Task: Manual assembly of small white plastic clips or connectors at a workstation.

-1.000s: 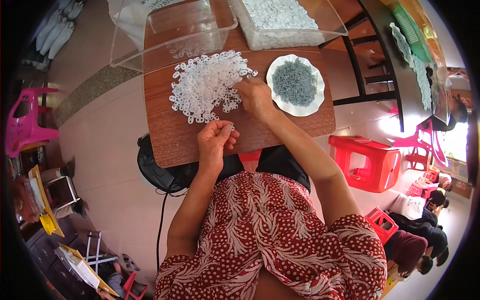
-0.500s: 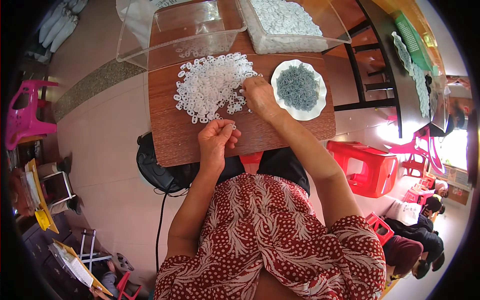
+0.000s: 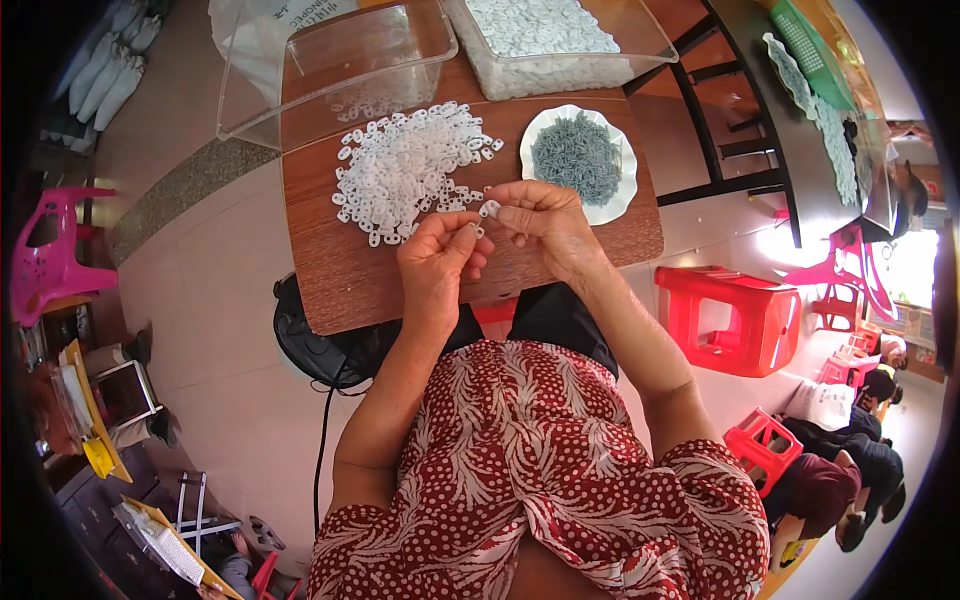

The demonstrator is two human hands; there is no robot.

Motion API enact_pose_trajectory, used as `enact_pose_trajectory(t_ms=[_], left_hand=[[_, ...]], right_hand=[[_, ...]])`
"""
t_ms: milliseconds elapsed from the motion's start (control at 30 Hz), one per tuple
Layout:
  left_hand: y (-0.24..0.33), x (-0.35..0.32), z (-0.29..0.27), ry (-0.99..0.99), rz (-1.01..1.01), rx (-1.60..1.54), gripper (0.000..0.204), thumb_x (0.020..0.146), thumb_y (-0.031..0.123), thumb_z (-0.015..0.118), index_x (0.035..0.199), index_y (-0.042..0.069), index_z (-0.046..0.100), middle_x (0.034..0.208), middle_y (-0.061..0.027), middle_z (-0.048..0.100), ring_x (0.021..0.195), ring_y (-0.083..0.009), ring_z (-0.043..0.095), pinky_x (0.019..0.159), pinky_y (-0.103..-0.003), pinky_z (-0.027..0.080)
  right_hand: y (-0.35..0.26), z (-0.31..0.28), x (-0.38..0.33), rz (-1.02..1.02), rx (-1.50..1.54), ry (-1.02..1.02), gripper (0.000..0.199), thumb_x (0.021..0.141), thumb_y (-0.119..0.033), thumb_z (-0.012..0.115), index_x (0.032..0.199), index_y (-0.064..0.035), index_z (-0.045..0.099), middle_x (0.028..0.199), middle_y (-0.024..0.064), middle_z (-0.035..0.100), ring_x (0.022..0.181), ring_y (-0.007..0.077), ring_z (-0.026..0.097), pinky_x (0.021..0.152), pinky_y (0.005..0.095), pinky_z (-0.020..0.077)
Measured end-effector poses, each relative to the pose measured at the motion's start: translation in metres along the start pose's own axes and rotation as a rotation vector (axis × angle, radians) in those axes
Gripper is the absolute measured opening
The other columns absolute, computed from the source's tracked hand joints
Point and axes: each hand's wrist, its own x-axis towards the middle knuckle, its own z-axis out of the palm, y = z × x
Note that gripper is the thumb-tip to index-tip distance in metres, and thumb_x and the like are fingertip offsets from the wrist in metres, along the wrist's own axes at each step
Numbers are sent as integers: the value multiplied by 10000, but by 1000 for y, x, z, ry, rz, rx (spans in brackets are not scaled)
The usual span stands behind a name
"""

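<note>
My left hand [image 3: 440,258] is closed in a pinch on a small white plastic piece [image 3: 479,232] above the near part of the brown table. Just right of it, my right hand [image 3: 548,225] pinches another small white plastic piece [image 3: 490,208] with a hole in it. The two pieces are close together; whether they touch I cannot tell. Beyond my hands spreads a heap of like white plastic pieces [image 3: 405,165]. Past my right hand, a white scalloped plate [image 3: 627,185] bears a pile of small grey-blue slender pieces [image 3: 577,155].
At the table's far edge stand two clear plastic bins: a left bin [image 3: 250,117] with some white pieces and a right bin [image 3: 640,70] full of them. Red stools [image 3: 728,320] stand on the right, a pink chair [image 3: 60,255] on the left. Several people [image 3: 830,490] sit at lower right.
My right hand has come back from the heap's right edge toward my left hand, bringing a white piece. My left hand stays nearly in place. The whole view has shifted slightly.
</note>
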Motion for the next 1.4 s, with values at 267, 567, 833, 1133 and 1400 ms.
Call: enact_pose_trajectory(t_ms=[267,567,833,1133,1400], left_hand=[[4,-6,18,6,8,38,120,870,57,553,950,-8,614,712,-39,625,543,-41,518,468,-164,407],[4,-10,16,3,5,144,132,868,69,565,957,-12,620,722,-44,628,557,-48,524,483,-172,417],[3,-13,16,25,98,265,132,867,61,561,962,-6,623,706,-25,619,554,-33,502,488,-163,404],[-3,-14,16,22,161,357,132,863,45,559,970,0,622,709,-17,620,575,-26,510,503,-158,408],[-6,-14,20,47,192,348,197,852,-6,551,1044,-6,598,703,-11,608,587,-47,544,525,-193,441]], right_hand=[[-1,-9,-12,70,264,-66,173,831,-19,601,996,27,628,796,73,644,636,106,570,512,198,429],[-1,-5,-17,2,138,-54,169,812,-6,612,975,26,640,805,72,656,640,107,586,521,197,434],[0,3,-18,-121,-59,27,150,781,-18,648,928,6,668,801,42,661,630,67,557,526,187,428],[-2,6,-26,-244,-247,63,161,780,8,634,934,12,678,834,59,659,711,94,577,640,226,474],[2,5,-29,-449,-396,64,190,784,60,582,949,10,662,835,79,637,776,131,589,706,239,472]])
